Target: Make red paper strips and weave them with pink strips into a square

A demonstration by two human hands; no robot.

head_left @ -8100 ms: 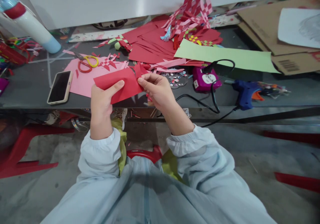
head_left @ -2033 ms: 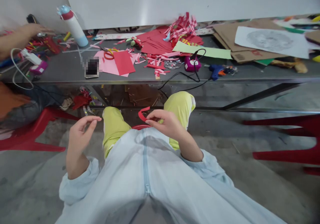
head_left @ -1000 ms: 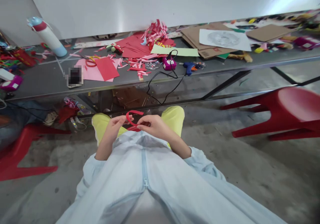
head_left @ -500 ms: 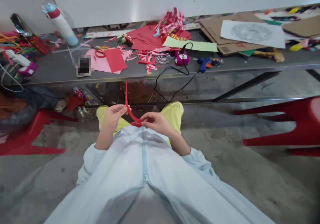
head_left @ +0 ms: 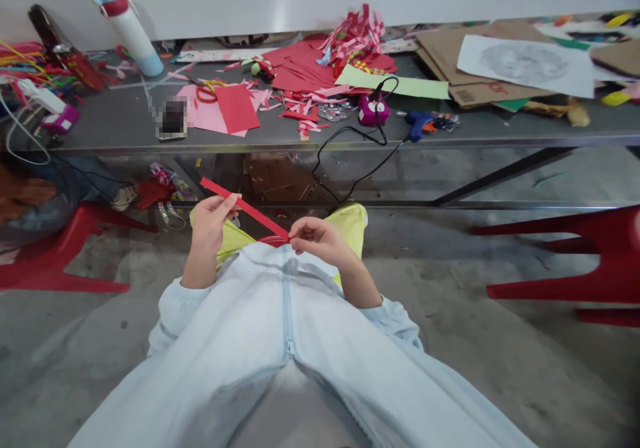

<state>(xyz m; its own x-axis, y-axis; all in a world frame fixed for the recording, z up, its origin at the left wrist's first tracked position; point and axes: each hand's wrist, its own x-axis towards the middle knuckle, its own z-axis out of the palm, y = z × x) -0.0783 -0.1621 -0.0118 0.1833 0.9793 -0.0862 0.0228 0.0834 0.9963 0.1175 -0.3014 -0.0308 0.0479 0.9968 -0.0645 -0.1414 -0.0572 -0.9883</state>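
Over our lap (head_left: pixel 267 271), our left hand (head_left: pixel 209 225) pinches a narrow red paper strip (head_left: pixel 263 219); our right hand (head_left: pixel 320 240) nips its end. On the grey tabletop (head_left: pixel 280 133), a purple plastic box (head_left: pixel 368 113) wears an unreadable white label (head_left: pixel 381 109); brown cardboard sheets (head_left: pixel 480 95) bear a barcode (head_left: pixel 466 96) and partial red lettering (head_left: pixel 501 88).

Red strip (head_left: pixel 260 217) bars gap betw. L hand (head_left: pixel 209 231) & R hand (head_left: pixel 320 240). Open air beyond, ctr, to table edge (head_left: pixel 275 147); black cord (head_left: pixel 384 143) loops below edge, ctr-R. Tabletop (head_left: pixel 115 111) bare near L, phone (head_left: pixel 173 128) to purple box (head_left: pixel 60 120). Blocking: glue gun (head_left: pixel 417 127) R, paper heap (head_left: pixel 303 68) far ctr.
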